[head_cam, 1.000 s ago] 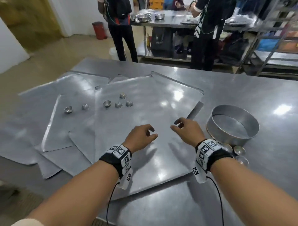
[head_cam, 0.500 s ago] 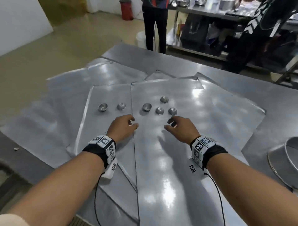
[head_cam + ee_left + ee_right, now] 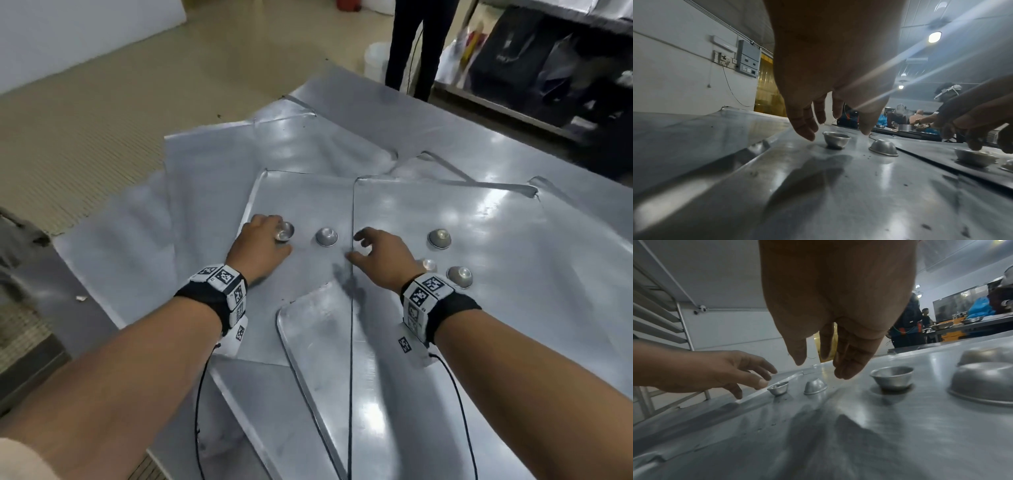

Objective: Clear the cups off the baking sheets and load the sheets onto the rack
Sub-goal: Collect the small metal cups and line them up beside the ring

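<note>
Several overlapping baking sheets cover the steel table; the left sheet (image 3: 301, 202) carries an upright cup (image 3: 286, 233) (image 3: 836, 140) and an upturned cup (image 3: 326, 237) (image 3: 882, 147). My left hand (image 3: 274, 238) (image 3: 835, 129) hovers over the upright cup, fingers and thumb spread on either side, not closed on it. My right hand (image 3: 356, 246) (image 3: 818, 366) hangs open above the right sheet (image 3: 496, 246), beside another upright cup (image 3: 892, 378). Three upturned cups (image 3: 439, 237) (image 3: 428, 264) (image 3: 459, 277) lie to its right.
A tray rack (image 3: 655, 321) stands off to the left. The table's left edge drops to the floor (image 3: 102, 120). A person's legs (image 3: 411, 44) and a white bucket (image 3: 375, 58) are beyond the far edge, with another worktable behind them.
Both hands moved forward and left from beside the round metal ring to the cups. The ring has left the view. The left hand now reaches the leftmost cup.
</note>
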`<action>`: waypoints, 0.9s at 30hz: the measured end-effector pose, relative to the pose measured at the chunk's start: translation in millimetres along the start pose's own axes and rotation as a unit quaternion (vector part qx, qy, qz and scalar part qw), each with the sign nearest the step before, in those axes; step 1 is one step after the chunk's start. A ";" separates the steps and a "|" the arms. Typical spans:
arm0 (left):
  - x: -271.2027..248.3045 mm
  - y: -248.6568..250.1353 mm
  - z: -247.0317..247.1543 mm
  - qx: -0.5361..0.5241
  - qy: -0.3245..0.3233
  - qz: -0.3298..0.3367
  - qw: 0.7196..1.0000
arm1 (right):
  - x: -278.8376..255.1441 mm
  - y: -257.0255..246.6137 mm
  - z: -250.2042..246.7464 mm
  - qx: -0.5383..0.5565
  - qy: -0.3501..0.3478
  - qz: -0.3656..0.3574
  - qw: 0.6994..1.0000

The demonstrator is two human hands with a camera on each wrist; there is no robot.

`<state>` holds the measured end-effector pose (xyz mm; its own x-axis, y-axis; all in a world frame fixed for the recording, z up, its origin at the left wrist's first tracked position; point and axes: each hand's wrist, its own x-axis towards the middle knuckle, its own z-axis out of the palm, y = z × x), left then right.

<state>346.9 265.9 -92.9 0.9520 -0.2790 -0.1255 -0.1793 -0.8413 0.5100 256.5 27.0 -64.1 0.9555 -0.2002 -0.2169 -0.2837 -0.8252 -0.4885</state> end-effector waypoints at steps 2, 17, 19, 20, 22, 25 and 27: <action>10.0 -7.7 3.7 0.003 -0.011 -0.002 1.000 | 15.9 -8.4 8.5 -0.019 -0.007 0.000 1.000; 28.2 -25.9 25.2 0.009 0.001 0.037 0.999 | 68.9 -27.4 47.7 -0.057 -0.034 -0.041 0.997; 29.2 -26.1 25.2 0.009 -0.001 0.036 0.999 | 69.7 -27.1 47.9 -0.057 -0.036 -0.038 0.997; 29.5 -25.8 24.9 0.007 -0.002 0.035 0.999 | 69.8 -26.7 48.1 -0.055 -0.034 -0.035 0.997; 29.4 -25.4 23.8 0.000 -0.004 0.035 0.999 | 68.9 -26.2 48.3 -0.051 -0.033 -0.034 0.998; 27.6 -24.6 21.6 -0.013 -0.012 0.028 0.999 | 65.0 -25.9 49.0 -0.047 -0.030 -0.033 0.998; 25.5 -23.6 19.8 -0.014 -0.022 0.030 0.999 | 60.8 -25.7 49.6 -0.039 -0.030 -0.031 0.998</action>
<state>370.5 269.5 -125.0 0.9278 -0.3495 -0.1307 -0.2287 -0.8092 0.5412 317.9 62.3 -106.7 0.9634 -0.1175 -0.2408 -0.2156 -0.8736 -0.4363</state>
